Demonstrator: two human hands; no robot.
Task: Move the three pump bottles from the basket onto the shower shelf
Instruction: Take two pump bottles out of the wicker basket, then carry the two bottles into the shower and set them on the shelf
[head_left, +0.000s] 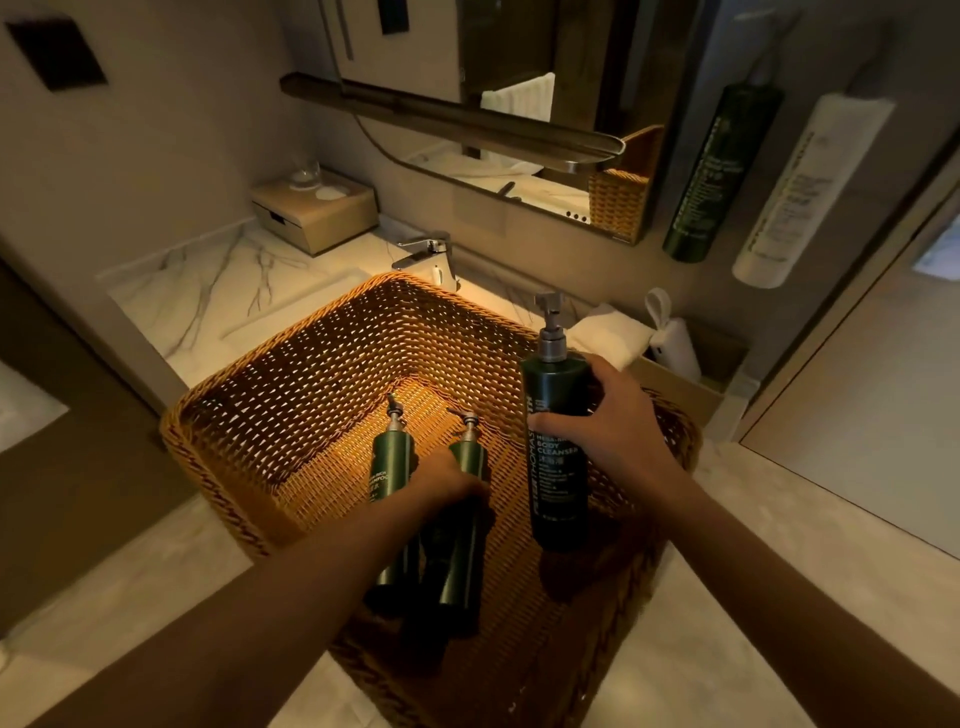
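Observation:
A deep wicker basket (291, 395) sits in front of me at the vanity. My right hand (618, 415) grips a dark green body cleanser pump bottle (558, 467) upright, lifted above the basket's right side. Two more green pump bottles lie on the basket floor: a shampoo bottle (390, 457) on the left and another bottle (470, 551) beside it. My left hand (447, 483) reaches down between them, its fingers curled around the right-hand bottle's upper body. The shower shelf is not in view.
A marble counter (208, 296) with a chrome tap (423, 252), a beige tissue box (317, 213) and a folded white towel (608, 332) lies behind the basket. A mirror (519, 104) hangs above. Two wall-mounted bottles, green (722, 171) and white (810, 187), hang at right.

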